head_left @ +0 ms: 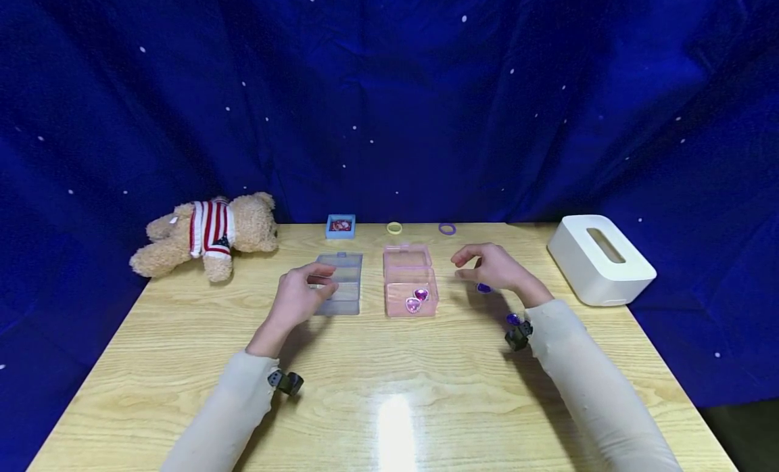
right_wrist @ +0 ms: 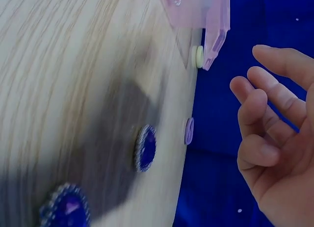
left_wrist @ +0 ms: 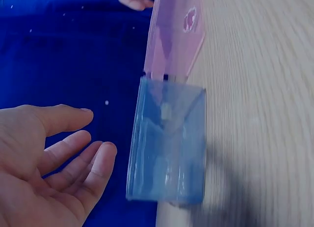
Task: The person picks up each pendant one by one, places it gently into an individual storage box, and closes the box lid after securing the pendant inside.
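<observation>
My left hand (head_left: 297, 297) hovers at the left side of a clear blue plastic case (head_left: 345, 307), whose lid is raised. Its fingers are loosely bent with nothing between them. Right of that case, a clear pink case (head_left: 395, 308) also has its lid up, and it holds a magenta gem (head_left: 421, 294) and a pale pink heart-shaped gem (head_left: 413, 305). My right hand (head_left: 498, 268) is above the table right of the pink case, fingers relaxed and holding nothing. Below it lie two dark blue gems with beaded silver rims, one farther back (right_wrist: 146, 148) and one nearer (right_wrist: 68, 211).
A teddy bear (head_left: 209, 235) in a striped top lies at the back left. Along the back edge sit a small blue box (head_left: 340, 234), a yellow ring (head_left: 394, 232) and a purple ring (head_left: 447, 232). At the right stands a white tissue box (head_left: 599, 282).
</observation>
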A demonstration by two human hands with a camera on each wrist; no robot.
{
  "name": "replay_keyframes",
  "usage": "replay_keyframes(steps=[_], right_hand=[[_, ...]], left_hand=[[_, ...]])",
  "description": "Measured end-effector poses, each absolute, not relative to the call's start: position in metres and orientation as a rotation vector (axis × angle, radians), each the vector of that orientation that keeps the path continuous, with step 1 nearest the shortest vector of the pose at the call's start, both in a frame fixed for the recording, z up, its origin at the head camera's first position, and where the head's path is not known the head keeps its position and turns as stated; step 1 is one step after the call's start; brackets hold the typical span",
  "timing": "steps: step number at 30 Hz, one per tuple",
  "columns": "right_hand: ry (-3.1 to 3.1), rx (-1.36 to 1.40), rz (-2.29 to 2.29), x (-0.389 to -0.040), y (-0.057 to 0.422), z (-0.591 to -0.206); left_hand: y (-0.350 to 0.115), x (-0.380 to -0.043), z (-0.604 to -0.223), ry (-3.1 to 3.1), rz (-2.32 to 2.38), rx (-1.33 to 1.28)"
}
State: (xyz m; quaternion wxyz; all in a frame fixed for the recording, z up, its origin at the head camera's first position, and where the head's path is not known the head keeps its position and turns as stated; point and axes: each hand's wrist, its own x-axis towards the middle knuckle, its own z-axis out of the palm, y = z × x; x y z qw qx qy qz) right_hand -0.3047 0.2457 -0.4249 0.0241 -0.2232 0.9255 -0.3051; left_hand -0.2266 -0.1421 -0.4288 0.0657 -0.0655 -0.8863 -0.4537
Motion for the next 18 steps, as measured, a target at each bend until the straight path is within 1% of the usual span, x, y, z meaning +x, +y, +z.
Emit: replay_keyframes(steps=[9,18], right_hand=[[2.861,-0.613,-0.892,-0.305,0.265,-0.433],[2.834,-0.513,-0.875,-0.301,0.282,-0.44]], left_hand=[[-0.164,-0.229,-0.436,-2.658,-1.421,-0.107],[-0.173,-0.229,-0.437,-2.7,-1.469,-0.068]])
